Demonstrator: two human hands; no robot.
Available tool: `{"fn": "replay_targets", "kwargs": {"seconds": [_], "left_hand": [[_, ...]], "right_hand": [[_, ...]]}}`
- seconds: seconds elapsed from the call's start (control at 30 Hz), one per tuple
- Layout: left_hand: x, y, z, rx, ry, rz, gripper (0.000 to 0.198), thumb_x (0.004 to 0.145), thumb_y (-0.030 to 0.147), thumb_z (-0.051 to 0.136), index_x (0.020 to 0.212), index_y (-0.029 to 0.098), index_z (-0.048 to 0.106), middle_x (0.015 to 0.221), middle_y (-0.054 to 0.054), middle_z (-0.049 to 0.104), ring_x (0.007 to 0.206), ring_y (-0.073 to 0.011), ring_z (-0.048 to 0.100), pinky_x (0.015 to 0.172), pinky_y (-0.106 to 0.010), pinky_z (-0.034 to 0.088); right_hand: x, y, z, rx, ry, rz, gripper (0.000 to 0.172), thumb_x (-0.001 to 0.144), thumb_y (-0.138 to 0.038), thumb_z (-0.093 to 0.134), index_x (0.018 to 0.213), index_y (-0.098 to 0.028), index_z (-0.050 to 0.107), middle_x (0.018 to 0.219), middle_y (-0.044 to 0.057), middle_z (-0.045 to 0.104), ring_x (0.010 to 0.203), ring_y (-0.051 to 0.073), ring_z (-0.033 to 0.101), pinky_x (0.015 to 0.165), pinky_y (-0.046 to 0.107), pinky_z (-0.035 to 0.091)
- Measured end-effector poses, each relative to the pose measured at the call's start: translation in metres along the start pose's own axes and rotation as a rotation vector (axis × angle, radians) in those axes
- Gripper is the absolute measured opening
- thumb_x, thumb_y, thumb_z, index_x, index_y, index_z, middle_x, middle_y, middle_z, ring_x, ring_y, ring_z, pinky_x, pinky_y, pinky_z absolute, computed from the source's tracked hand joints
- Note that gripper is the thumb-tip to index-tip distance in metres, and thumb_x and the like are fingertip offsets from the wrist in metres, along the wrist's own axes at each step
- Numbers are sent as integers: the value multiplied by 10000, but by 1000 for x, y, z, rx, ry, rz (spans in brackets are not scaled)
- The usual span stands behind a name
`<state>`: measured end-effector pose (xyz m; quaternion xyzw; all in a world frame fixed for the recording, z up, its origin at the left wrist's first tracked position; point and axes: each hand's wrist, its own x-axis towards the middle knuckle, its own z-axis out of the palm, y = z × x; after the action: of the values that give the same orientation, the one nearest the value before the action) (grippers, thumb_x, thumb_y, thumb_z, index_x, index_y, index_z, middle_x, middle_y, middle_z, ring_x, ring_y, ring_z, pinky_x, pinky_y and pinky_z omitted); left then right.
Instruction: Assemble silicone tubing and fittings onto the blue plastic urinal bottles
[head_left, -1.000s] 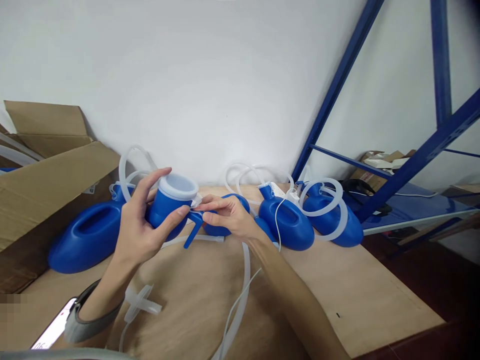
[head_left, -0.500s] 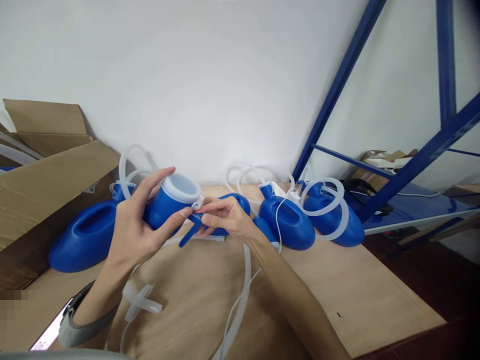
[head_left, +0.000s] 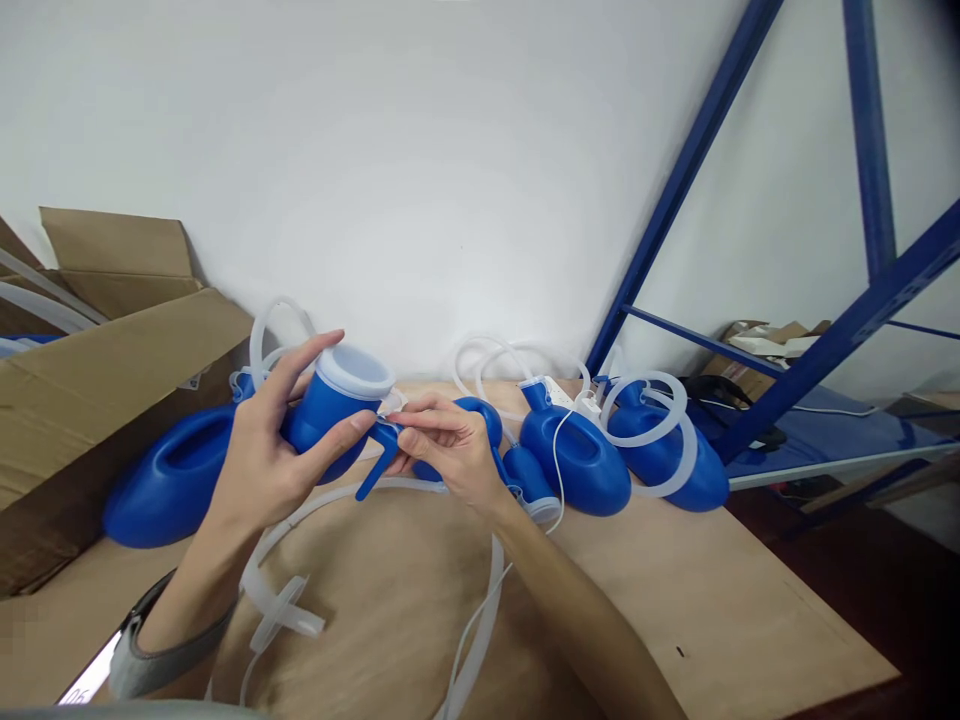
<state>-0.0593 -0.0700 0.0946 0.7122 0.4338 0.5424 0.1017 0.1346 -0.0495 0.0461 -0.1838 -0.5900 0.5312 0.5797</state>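
Note:
My left hand (head_left: 266,455) is wrapped round a blue plastic urinal bottle (head_left: 330,410) with a translucent white cap (head_left: 354,370), held above the wooden table (head_left: 720,590). My right hand (head_left: 446,445) pinches a small translucent tab by the bottle's blue handle (head_left: 379,460), fingers pressed together. A clear tube (head_left: 480,600) runs from under my hands down across the table.
Several more blue urinal bottles with coiled clear tubes lie along the wall: one at left (head_left: 169,480), two at right (head_left: 574,460), (head_left: 667,450). An open cardboard box (head_left: 90,370) stands at left. A blue metal rack (head_left: 825,330) rises at right. A phone (head_left: 86,680) lies by my left wrist.
The view shifted slightly. My hands and the bottle stay nearly in place; my right fingers have closed in tighter on the tab by the handle, and the tube on the table has shifted.

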Motion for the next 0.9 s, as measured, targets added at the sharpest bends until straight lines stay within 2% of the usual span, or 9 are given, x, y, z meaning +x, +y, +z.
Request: {"fn": "replay_targets", "kwargs": {"seconds": [0.13,0.27,0.4,0.57,0.73,0.9], "left_hand": [[1,0,1,18,6,-3,699,818,532,774,1447,307,568,879,32,754,686,-160,651,679,-284,539],[1,-1,2,4,-12,2,714,818,552,767,1456,306,561,830,42,742,654,-153,637,652,-275,547],[-1,-1,4,30,-3,19,722,805,556,777,1451,308,570,854,39,754,664,-154,642,706,-299,573],[-3,1,6,17,53,-35,731,794,569,782,1444,305,577,876,28,762,703,-174,678,725,-314,586],[-2,4,8,33,136,-31,713,784,577,781,1411,283,610,880,17,760,746,-189,710,688,-285,575],[-3,5,7,86,171,9,684,804,557,766,1409,277,613,799,31,729,691,-179,696,631,-263,559]], "right_hand": [[-1,-6,-2,-104,87,-168,172,800,-353,884,965,-319,850,1054,4,637,676,90,710,665,262,679],[-2,-10,-5,-225,80,-308,92,867,-315,835,956,-333,850,979,18,716,873,152,726,792,290,663],[-1,-11,-8,-285,33,-346,97,891,-315,817,981,-336,845,962,19,777,936,178,735,887,345,638],[-2,-5,-5,-204,-16,-369,179,868,-348,840,1047,-353,830,1098,21,785,1044,203,743,953,386,634],[-7,9,7,-231,89,-358,206,891,-400,812,1081,-319,822,1158,45,782,1102,224,741,985,407,637],[-9,18,12,-327,132,-513,234,938,-297,772,1171,-310,794,1208,62,775,1124,225,747,993,399,639]]}}
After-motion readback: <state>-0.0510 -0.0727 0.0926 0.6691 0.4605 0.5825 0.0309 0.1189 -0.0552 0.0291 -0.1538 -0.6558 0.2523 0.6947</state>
